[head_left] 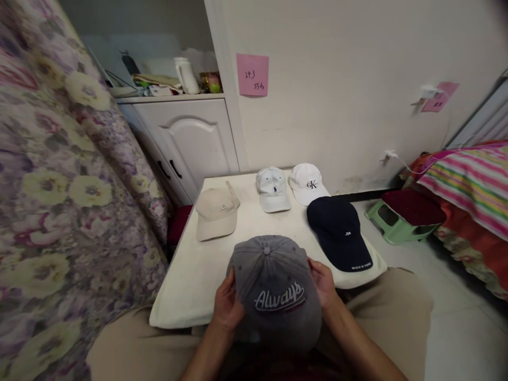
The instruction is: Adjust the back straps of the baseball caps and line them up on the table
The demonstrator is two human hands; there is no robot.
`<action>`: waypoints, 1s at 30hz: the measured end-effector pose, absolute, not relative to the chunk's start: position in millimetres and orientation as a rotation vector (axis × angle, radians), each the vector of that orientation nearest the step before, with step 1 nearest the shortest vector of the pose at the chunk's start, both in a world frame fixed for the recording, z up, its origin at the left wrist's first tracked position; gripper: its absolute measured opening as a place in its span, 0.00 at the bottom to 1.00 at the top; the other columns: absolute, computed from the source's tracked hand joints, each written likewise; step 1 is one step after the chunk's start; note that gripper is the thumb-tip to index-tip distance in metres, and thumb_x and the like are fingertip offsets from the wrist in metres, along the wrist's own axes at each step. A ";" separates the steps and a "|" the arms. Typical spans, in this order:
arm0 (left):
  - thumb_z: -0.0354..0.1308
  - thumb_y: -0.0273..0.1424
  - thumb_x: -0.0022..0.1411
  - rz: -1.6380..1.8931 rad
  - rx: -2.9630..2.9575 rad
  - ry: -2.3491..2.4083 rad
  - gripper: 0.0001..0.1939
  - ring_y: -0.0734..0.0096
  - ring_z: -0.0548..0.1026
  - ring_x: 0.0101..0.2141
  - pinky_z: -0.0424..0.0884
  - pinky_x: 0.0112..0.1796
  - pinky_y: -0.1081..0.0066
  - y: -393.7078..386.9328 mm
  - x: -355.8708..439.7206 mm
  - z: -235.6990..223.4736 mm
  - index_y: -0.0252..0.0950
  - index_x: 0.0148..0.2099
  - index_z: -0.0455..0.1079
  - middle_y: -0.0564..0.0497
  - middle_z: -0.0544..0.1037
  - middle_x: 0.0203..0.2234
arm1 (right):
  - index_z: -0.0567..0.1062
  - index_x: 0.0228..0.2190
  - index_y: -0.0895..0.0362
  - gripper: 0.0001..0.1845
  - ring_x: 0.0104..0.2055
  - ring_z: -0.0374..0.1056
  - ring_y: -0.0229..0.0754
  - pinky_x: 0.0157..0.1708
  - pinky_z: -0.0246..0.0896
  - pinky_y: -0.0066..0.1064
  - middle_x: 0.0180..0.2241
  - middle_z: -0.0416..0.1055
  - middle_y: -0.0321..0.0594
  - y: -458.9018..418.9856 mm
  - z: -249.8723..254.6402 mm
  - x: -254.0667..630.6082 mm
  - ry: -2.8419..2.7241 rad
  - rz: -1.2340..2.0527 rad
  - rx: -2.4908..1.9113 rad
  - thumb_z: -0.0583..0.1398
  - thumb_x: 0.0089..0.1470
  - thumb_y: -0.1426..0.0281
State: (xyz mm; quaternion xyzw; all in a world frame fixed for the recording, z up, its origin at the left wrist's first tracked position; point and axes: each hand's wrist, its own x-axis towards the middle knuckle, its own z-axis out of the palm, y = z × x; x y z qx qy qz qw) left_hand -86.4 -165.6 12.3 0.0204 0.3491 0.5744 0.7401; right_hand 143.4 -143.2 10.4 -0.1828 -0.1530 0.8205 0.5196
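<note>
A grey baseball cap (pixel 273 270) with "Always" stitched on its front is held between both my hands, its brim toward me. My left hand (pixel 229 304) grips the cap's left side, and my right hand (pixel 322 280) grips the right side; some fingertips are hidden behind it. Beyond, on the cloth-covered table (pixel 190 286), lie a beige cap (pixel 216 211) at the left, a pale blue cap (pixel 273 188) at the back, a white cap (pixel 307 182) lettered CK, and a navy cap (pixel 337 227) at the right, brim pointing toward me.
Floral curtain (pixel 79 211) hangs close on the left. A white cabinet (pixel 190 137) and a wall with a pink note (pixel 253 75) stand behind the table. To the right are a green stool (pixel 405 217) and a bed with striped cover (pixel 472 185).
</note>
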 end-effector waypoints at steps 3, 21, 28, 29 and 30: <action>0.48 0.29 0.65 1.291 0.080 0.697 0.18 0.50 0.76 0.50 0.67 0.55 0.53 -163.5 -88.2 16.8 0.35 0.32 0.79 0.46 0.83 0.24 | 0.78 0.29 0.55 0.10 0.44 0.75 0.54 0.50 0.66 0.47 0.28 0.80 0.39 -140.7 17.6 145.5 -0.400 1.991 -0.356 0.66 0.39 0.68; 0.39 0.34 0.69 1.264 0.182 0.591 0.26 0.57 0.77 0.49 0.65 0.57 0.58 -145.7 -96.5 41.4 0.36 0.35 0.80 0.48 0.84 0.27 | 0.78 0.28 0.57 0.14 0.52 0.70 0.61 0.54 0.60 0.56 0.32 0.81 0.48 -133.6 30.3 153.7 -0.540 2.168 -0.324 0.69 0.37 0.62; 0.45 0.38 0.65 1.162 0.153 0.625 0.23 0.45 0.75 0.50 0.63 0.56 0.47 -154.8 -108.0 33.8 0.34 0.33 0.79 0.42 0.82 0.23 | 0.79 0.27 0.57 0.16 0.50 0.72 0.59 0.54 0.60 0.55 0.29 0.81 0.46 -127.3 38.0 152.0 -0.524 2.181 -0.357 0.67 0.42 0.56; 0.46 0.39 0.64 1.159 0.171 0.610 0.22 0.43 0.73 0.52 0.61 0.56 0.45 -156.5 -109.6 29.9 0.34 0.33 0.79 0.42 0.82 0.24 | 0.79 0.27 0.56 0.16 0.50 0.72 0.59 0.54 0.61 0.55 0.29 0.81 0.46 -126.7 38.4 150.2 -0.510 2.159 -0.366 0.67 0.41 0.56; 0.47 0.40 0.63 1.170 0.194 0.590 0.22 0.42 0.72 0.54 0.60 0.56 0.44 -158.0 -110.6 26.5 0.34 0.34 0.79 0.41 0.83 0.25 | 0.79 0.26 0.56 0.16 0.50 0.72 0.59 0.53 0.62 0.54 0.29 0.81 0.45 -126.4 38.5 148.4 -0.496 2.137 -0.375 0.67 0.40 0.56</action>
